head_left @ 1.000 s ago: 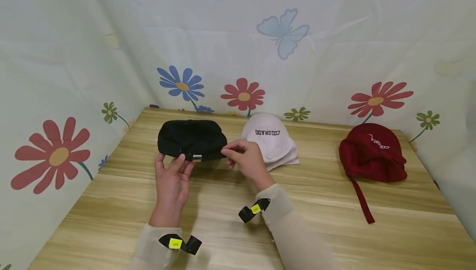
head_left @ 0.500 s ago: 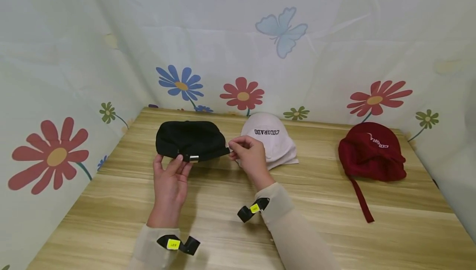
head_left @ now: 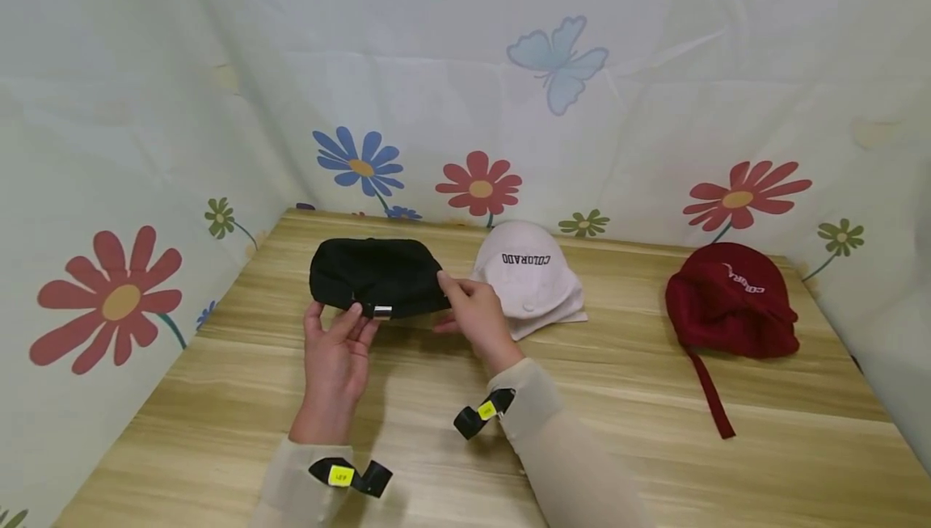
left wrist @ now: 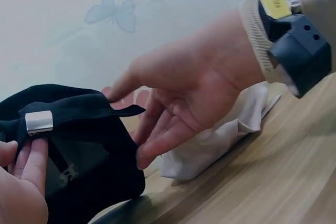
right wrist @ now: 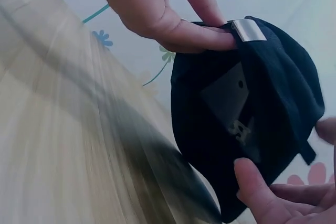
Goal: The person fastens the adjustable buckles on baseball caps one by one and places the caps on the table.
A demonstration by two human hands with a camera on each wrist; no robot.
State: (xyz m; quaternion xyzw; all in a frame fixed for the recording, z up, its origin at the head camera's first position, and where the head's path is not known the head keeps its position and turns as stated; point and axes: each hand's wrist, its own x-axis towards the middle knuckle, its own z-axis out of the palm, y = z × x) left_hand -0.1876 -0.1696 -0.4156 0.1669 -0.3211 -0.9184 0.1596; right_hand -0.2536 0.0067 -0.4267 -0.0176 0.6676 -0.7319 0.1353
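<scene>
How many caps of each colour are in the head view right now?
Black cap: 1
White cap: 1
Red cap: 1
Total: 3

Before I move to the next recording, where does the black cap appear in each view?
Head: black cap left of centre, beside the white cap.
Left wrist: black cap at lower left.
Right wrist: black cap right of centre.
Shared landmark: the silver clasp on it.
</scene>
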